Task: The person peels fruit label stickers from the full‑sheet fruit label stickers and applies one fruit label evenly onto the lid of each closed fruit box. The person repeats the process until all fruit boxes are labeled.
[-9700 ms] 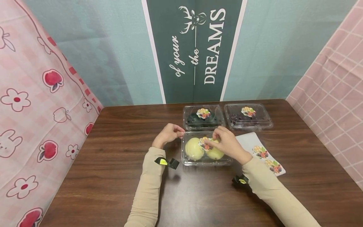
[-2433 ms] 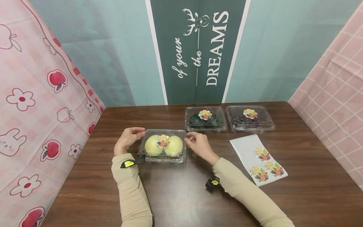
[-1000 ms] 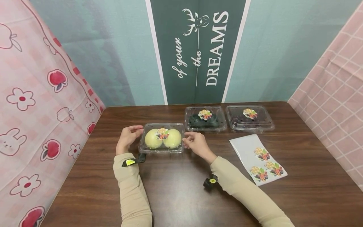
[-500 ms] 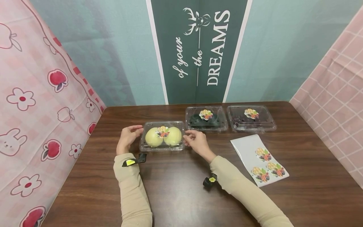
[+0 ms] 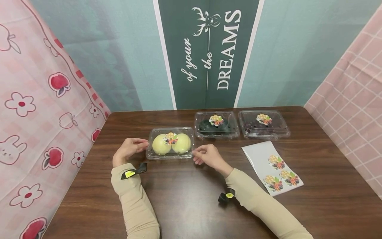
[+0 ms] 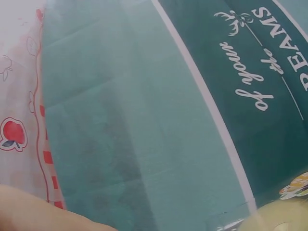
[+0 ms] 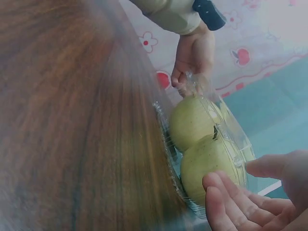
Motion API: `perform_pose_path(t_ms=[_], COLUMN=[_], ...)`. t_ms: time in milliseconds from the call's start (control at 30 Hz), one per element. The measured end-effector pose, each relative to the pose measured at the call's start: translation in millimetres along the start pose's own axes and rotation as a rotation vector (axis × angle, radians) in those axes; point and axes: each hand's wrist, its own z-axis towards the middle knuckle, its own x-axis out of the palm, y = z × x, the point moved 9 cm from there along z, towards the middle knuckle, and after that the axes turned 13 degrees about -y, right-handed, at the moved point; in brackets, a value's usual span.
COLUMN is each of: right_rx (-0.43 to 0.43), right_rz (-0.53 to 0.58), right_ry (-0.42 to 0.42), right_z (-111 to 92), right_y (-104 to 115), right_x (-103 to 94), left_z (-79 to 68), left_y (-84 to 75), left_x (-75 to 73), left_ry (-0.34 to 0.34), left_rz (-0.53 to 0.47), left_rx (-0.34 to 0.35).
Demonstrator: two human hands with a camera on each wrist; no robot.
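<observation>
A clear plastic fruit box (image 5: 170, 156) sits on the wooden table with its lid down. Two round, pale green fruits, like pears, (image 5: 161, 144) lie inside, and a fruit sticker (image 5: 171, 139) is on the lid. My left hand (image 5: 128, 151) is at the box's left end, fingertips beside its edge; whether they touch is unclear. At the front right corner, my right hand (image 5: 210, 156) has its fingertips against or just off the plastic. In the right wrist view its fingers (image 7: 236, 204) are loosely bent, not gripping the box. The left wrist view shows little of the left hand.
Two more clear boxes with stickers stand along the back: one with dark green contents (image 5: 216, 127), one with dark purple contents (image 5: 264, 126). A white sheet (image 5: 259, 152) bearing fruit stickers (image 5: 276, 162) lies at the right. A curtain (image 5: 125, 66) hangs behind the table.
The box of pale green fruits went from in front of the back boxes to the left, then slid back beside them. Over the last half second both hands have drawn slightly toward the person.
</observation>
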Motion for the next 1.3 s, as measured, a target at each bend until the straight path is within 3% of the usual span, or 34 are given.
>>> perform_pose_path(t_ms=[233, 667, 900, 1300], right_rx=[0.028, 0.031, 0.035, 0.027], right_rz=[0.031, 0.069, 0.096, 0.113], right_ry=[0.030, -0.027, -0.084, -0.225], right_z=[-3.2, 0.6, 9.7, 23.3], right_y=[-3.4, 0.1, -1.5, -3.4], right_x=[3.0, 8.0, 8.2, 6.9], left_z=[-2.6, 3.4, 10.3, 16.8], left_y=[-1.3, -5.1, -4.0, -0.3], left_x=[-3.0, -2.5, -3.6, -5.9], left_ry=[-0.001, -0.068, -0.138, -0.312], left_rz=[0.007, -0.049, -0.103, -0.109], left_rx=[0.007, -0.017, -0.034, -0.105])
